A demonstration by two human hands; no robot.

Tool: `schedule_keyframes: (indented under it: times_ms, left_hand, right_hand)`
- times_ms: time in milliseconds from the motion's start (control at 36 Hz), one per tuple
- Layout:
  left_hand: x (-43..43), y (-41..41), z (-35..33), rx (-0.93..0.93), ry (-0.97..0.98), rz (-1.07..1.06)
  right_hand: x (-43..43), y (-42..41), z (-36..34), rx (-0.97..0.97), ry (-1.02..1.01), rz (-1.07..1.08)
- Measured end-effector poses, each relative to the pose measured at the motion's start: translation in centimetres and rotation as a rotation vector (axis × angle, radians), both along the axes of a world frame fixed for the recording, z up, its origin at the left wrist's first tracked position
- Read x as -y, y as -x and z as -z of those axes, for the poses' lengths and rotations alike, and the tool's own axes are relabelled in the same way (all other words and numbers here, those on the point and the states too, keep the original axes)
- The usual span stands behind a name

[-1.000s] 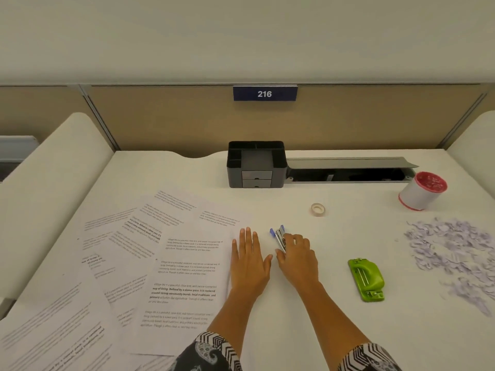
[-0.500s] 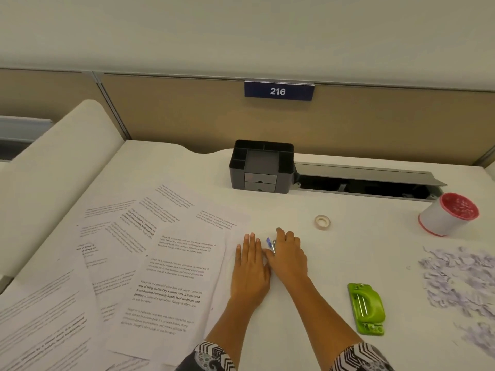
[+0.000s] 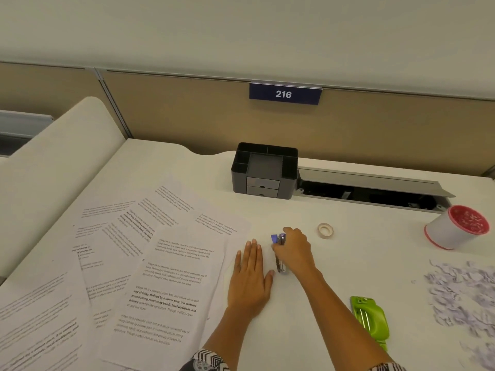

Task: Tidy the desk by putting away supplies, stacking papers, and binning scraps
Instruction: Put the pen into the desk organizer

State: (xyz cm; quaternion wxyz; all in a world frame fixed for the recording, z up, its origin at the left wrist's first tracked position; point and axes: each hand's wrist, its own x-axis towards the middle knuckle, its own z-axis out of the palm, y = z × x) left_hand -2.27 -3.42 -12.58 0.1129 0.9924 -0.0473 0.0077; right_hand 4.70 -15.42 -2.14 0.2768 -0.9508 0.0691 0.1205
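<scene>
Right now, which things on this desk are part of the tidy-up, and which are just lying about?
In the job: pens in the right hand, desk organizer, printed sheets, paper scraps, tape roll, green stapler, red-rimmed cup.
Just there: 216 sign, open cable tray.

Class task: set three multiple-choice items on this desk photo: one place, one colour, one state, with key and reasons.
1. Where is the tape roll? A) on the floor B) on the bare desk, right of the right hand C) in a lap
2. What colour is the hole punch? A) green B) red C) black
3. How is the left hand? A) pinching a sheet B) flat, fingers straight C) fisted
Key: 1 B, alone on the white top; 2 A, bright green body; 3 B, palm down beside the pens the right hand grips.
</scene>
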Motion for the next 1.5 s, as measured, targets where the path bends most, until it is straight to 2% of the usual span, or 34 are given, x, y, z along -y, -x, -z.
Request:
schedule_keyframes:
  times_ms: [250,639,917,1500]
  left_hand:
    - [0.0,-0.1,-0.4,0.020,0.051,-0.004]
    - [0.1,0.0,-0.7,0.027,0.103,-0.012]
    - [0.2,0.0,-1.0,0.004,0.138,-0.014]
    - [0.0,-0.1,-1.2,-0.016,0.145,0.002]
  right_hand:
    - [-1.4,-4.9,-5.1,0.129,-0.197,0.012]
    - [-6.8,-15.2,-11.7,0.468,-0.232,-0.132]
    - [-9.4,-18.1,-9.3,0.337,0.024,-0.259]
    - [-10.7,-19.0,-6.2,0.251,0.155,-0.418]
